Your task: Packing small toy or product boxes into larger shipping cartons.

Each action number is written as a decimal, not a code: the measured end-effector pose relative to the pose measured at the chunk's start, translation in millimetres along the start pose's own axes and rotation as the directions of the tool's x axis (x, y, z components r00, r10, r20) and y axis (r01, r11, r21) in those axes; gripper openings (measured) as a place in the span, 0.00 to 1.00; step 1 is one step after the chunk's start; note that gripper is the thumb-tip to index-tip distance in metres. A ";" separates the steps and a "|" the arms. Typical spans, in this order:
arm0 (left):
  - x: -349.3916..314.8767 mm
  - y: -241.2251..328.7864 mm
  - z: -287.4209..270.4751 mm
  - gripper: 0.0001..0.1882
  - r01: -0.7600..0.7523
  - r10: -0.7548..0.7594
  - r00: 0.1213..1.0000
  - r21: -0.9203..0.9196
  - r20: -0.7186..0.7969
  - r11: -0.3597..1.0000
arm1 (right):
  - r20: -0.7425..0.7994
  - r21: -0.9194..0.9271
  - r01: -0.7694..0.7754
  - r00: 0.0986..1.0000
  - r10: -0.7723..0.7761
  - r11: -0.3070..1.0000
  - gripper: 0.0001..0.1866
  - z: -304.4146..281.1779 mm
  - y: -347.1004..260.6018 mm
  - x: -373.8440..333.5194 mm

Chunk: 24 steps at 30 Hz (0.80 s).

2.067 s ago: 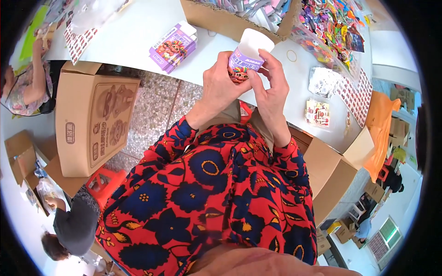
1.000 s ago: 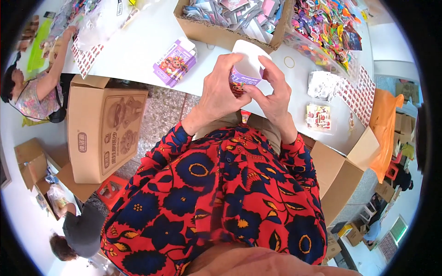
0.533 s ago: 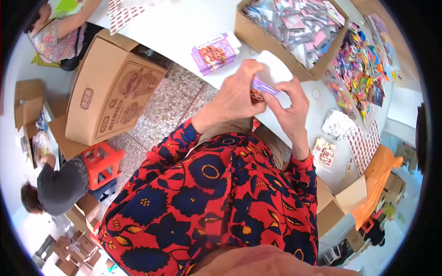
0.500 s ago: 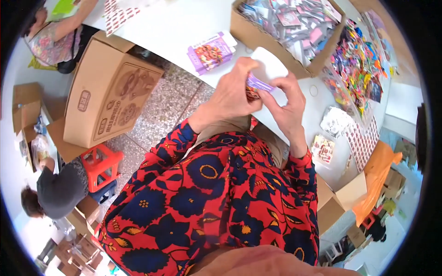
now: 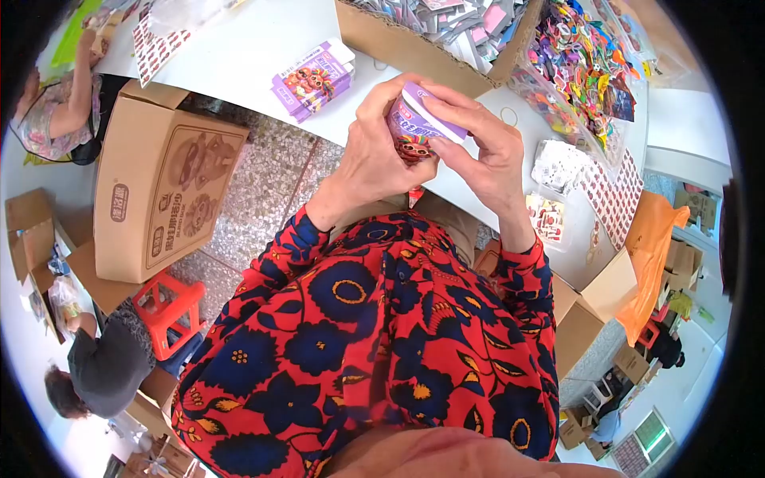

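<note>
The purple box (image 5: 408, 127) is between the two hands, over the near edge of the tabletop (image 5: 239, 68). The left grip (image 5: 366, 147) is clamped around its left side, with the thumb at the lower end. The right grip (image 5: 488, 151) is also clamped on the box: its fingers lie over the upper part, and its thumb touches the right front. Another purple box (image 5: 313, 81) lies on the tabletop, beyond the left grip and apart from it.

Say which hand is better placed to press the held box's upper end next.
Right hand, probably: its fingers touch that end of the purple box, while the left hand grips its side.
</note>
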<state>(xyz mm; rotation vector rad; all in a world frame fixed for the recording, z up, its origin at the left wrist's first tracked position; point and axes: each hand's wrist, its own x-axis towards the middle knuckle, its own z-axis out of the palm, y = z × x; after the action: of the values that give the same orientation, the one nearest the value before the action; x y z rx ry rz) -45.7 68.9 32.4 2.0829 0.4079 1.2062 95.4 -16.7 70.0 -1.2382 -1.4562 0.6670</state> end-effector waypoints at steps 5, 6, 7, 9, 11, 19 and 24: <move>-5.7 5.4 10.2 0.43 0.083 -0.088 0.996 -0.151 -0.031 0.985 | -0.022 -0.032 -0.007 1.000 0.007 0.999 0.19 -0.9 2.1 -8.4; -7.6 3.4 13.5 0.44 0.083 -0.085 0.996 -0.048 -0.033 0.995 | -0.055 -0.016 -0.017 0.998 0.016 1.000 0.18 -0.1 4.7 -10.4; -8.9 1.9 16.1 0.44 0.082 -0.080 0.996 0.056 -0.035 0.995 | -0.089 0.001 -0.026 0.996 0.026 1.000 0.18 0.3 6.6 -11.9; -9.5 1.1 19.9 0.45 0.068 -0.066 0.998 0.154 -0.019 0.986 | -0.111 0.037 -0.048 0.993 0.052 0.998 0.18 0.5 7.9 -14.5; -9.5 2.5 24.9 0.45 0.049 -0.051 0.999 0.248 0.001 0.968 | -0.136 0.073 -0.070 0.988 0.079 0.995 0.18 -2.1 9.0 -18.0; -8.5 8.2 45.4 0.43 0.067 -0.062 0.998 0.250 -0.026 0.966 | -0.198 0.228 -0.128 0.964 0.175 0.965 0.20 -3.8 9.4 -33.9; -8.3 11.7 42.2 0.38 0.046 -0.038 0.999 0.238 -0.037 0.970 | -0.078 0.287 -0.191 0.972 0.222 0.939 0.17 -26.1 1.9 -34.6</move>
<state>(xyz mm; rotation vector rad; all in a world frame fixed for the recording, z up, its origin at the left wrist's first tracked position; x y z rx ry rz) -14.8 38.8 21.2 2.2466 0.6372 1.2174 117.1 -53.7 63.3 -1.1952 -1.1073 0.8994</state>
